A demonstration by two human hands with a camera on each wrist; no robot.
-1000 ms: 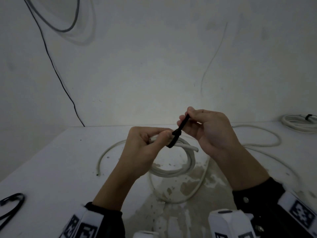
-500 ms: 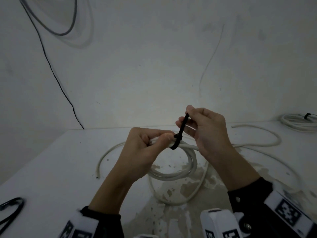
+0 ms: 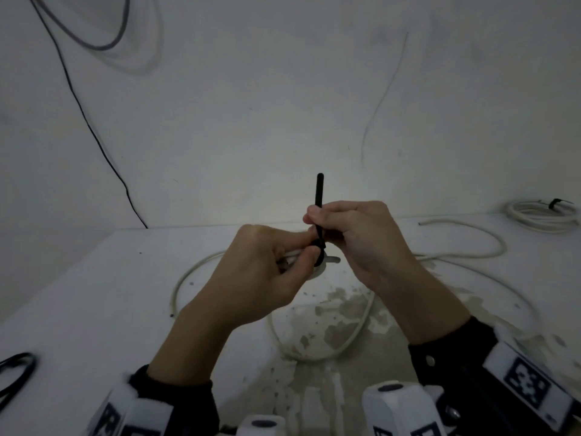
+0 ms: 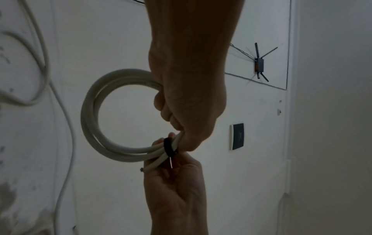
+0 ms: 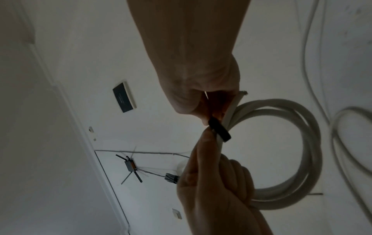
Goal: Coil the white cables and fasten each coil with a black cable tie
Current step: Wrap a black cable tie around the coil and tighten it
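Note:
A small coil of white cable (image 4: 90, 119) is held up above the table (image 3: 94, 309). My left hand (image 3: 301, 250) grips the coil at its top, and in the head view hides most of it. A black cable tie (image 4: 168, 147) is looped around the coil's strands just beside my left thumb. My right hand (image 3: 327, 221) pinches the tie's tail, which stands straight up above the fingers (image 3: 319, 190). The cable's cut end (image 5: 242, 93) pokes out past the tie. In the right wrist view the tie (image 5: 219, 131) sits snug against the coil (image 5: 302, 143).
A second white coil (image 3: 540, 215) with a black tie on it lies at the back right. Loose white cables (image 3: 471, 254) snake across the table, one loop (image 3: 345, 344) under my hands. Black ties (image 3: 15, 372) lie at the left edge. The wall stands close behind.
My right hand has drawn the tie's tail upward, so it now stands above the fingers. The tie loop is tighter, and the coil has tipped behind my left hand.

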